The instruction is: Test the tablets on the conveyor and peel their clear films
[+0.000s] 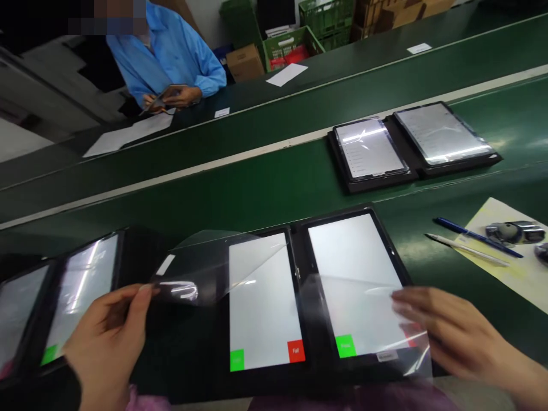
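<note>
Two tablets lie side by side in front of me, their screens lit white with green and red buttons at the bottom: the left tablet (263, 302) and the right tablet (355, 274). My left hand (109, 342) pinches a clear protective film (205, 268) by its corner, the film curling up over the left tablet. My right hand (449, 331) holds another clear film (368, 314) lying over the right tablet's screen, fingers closed on its edge.
Two more tablets (64, 297) lie at the left edge, and another pair (411, 142) sits further up the green conveyor belt (257, 188). A blue pen (475, 235), a white pen and a metal object rest on a yellow sheet (514, 268) at right. Another person in blue (171, 57) works opposite.
</note>
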The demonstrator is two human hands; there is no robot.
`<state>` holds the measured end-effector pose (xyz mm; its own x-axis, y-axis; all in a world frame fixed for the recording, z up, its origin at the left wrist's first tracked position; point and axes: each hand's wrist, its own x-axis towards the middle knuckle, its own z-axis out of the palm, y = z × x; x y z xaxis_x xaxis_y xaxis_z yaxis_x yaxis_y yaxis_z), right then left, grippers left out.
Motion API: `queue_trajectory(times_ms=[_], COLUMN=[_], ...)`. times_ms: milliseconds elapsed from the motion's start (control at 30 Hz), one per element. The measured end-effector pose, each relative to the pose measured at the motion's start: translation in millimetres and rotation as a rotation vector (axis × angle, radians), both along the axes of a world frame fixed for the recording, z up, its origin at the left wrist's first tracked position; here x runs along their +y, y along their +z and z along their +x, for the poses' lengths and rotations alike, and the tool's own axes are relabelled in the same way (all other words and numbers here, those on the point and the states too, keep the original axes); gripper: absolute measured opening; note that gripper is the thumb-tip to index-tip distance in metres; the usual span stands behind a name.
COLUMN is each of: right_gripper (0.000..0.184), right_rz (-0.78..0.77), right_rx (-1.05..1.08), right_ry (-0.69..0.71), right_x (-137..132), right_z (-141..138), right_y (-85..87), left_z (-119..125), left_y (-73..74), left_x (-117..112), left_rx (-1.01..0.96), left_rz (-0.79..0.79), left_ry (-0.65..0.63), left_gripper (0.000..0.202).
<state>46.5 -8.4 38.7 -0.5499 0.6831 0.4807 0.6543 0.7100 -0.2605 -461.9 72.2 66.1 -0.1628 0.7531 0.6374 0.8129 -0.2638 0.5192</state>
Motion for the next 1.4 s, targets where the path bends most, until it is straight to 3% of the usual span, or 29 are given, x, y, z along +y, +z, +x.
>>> queue_trajectory(times_ms=[100,167,367,500,567,633,700,800,867,967,1167,1267,1333,1400], right_gripper=[0.036,0.04,0.048,0.071,0.079,0.079,0.071,0.068,0.074,0.071,0.062,0.07,0.071,0.066], right_rz=[0.023,0.059,-0.077,-0.341,-0.402,-0.358,-0.368,-0.683,-0.941,-1.13,-1.186,-1.143,-1.033,-0.781], right_rx=[-0.123,-0.176,-0.151,-0.164,-0.128,-0.058,0.004,0.136,0.208,0.29,0.341,0.189,0.088,0.028], right_ry=[-0.235,-0.299,0.177,0.118,0.059,-0.015,-0.089,-0.114,-0.073,-0.059,0.007,-0.058,-0.074,-0.005], right_x=[28,48,125,168,170,160,142,122,118,128,155,160,156,138], right_z=[-8,-19,-53,-53,-53,-61,-77,-111,-130,-147,-152,-159,-171,-187], right_y=[-4.6,-7.4,-20.8,-23.1,-15.7,-2.9,12.3,29.9,33.6,27.9,13.7,11.9,10.8,10.9], left_z=[9,13,27,38,40,39,35,31,29,24,3,2,9,20], left_y=[11.4,20.6,48.3,66.3,71.3,72.2,69.9,64.9,62.4,58.6,39.2,22.5,7.2,-9.5], left_x=[10,15,24,28,26,23,19,11,5,-8,-43,-54,-59,-64], left_rx=[0.077,0.081,0.111,0.132,0.15,0.178,0.194,0.134,0.06,-0.007,-0.12,-0.054,0.056,0.179], left_rz=[0.092,0.137,0.061,0.109,0.111,0.11,0.129,0.118,0.089,0.062,-0.162,-0.342,-0.435,-0.419], left_ry=[-0.046,-0.098,-0.065,-0.243,-0.289,-0.294,-0.3,-0.309,-0.313,-0.394,-0.654,-0.908,-1.014,-0.951], left_gripper=[0.028,0.032,0.013,0.012,0.012,0.012,0.014,0.014,0.012,0.007,0.005,0.024,0.036,0.035])
